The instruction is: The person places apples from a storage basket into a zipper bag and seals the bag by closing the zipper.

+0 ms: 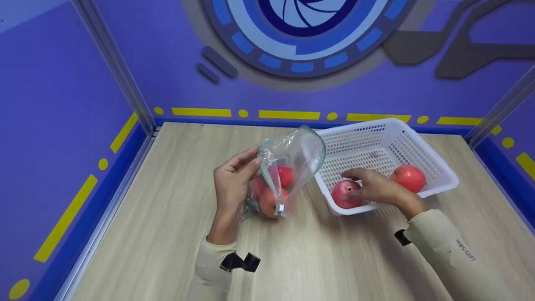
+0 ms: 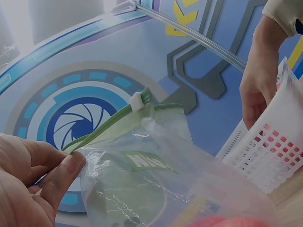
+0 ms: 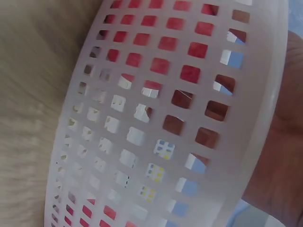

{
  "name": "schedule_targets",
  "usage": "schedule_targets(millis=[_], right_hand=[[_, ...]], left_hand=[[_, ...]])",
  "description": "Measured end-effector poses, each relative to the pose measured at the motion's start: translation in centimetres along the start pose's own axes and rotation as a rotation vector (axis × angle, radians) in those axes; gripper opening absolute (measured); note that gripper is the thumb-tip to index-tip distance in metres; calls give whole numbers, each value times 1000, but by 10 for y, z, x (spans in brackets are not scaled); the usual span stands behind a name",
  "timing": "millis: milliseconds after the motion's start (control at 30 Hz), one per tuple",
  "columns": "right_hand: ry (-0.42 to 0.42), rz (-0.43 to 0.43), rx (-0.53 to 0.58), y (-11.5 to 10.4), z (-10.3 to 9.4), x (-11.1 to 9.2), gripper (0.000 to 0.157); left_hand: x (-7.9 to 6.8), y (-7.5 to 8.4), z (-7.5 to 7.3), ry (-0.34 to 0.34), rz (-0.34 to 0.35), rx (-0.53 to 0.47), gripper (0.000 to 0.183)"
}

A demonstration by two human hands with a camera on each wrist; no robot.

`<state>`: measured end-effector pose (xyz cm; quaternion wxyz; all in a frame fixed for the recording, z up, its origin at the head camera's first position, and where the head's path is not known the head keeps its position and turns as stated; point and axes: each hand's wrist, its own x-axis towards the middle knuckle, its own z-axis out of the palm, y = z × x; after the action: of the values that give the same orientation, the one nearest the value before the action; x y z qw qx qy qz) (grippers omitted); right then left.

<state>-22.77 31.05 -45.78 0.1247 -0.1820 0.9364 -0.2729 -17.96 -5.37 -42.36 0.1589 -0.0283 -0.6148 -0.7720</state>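
Note:
My left hand (image 1: 231, 179) pinches the green-edged rim of a clear zip bag (image 1: 299, 150) between thumb and fingers; its white slider (image 2: 137, 100) shows in the left wrist view. The bag's mouth gapes, and several red apples (image 1: 269, 202) lie at its bottom. Inside the white basket (image 1: 434, 163), my right hand (image 1: 374, 186) has thumb and fingers curled round a red apple (image 1: 343, 200) at the near left corner. Another apple (image 1: 409, 177) sits by the basket's near right side. Basket wall hides the right fingertips in the right wrist view.
The basket stands right of the bag on a wood-grain table (image 1: 167, 238). Blue printed panels (image 1: 184, 92) close off the back and both sides, with metal posts (image 1: 121, 71) at the corners.

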Motion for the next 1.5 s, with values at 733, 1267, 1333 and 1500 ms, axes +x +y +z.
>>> schedule_targets(millis=[733, 1267, 1333, 1500], right_hand=[[347, -116, 302, -28, -18, -1, 60], [612, -345, 469, -73, -30, -12, 63], [604, -373, 469, -79, -28, -11, 64], [568, -432, 466, -93, -18, -5, 67]], left_hand=[[1, -1, -1, 12, -21, 6, 25], [1, -1, 1, 4, -20, 14, 24], [0, -1, 1, 5, -22, 6, 24], [-1, -1, 1, 7, -22, 3, 24]])
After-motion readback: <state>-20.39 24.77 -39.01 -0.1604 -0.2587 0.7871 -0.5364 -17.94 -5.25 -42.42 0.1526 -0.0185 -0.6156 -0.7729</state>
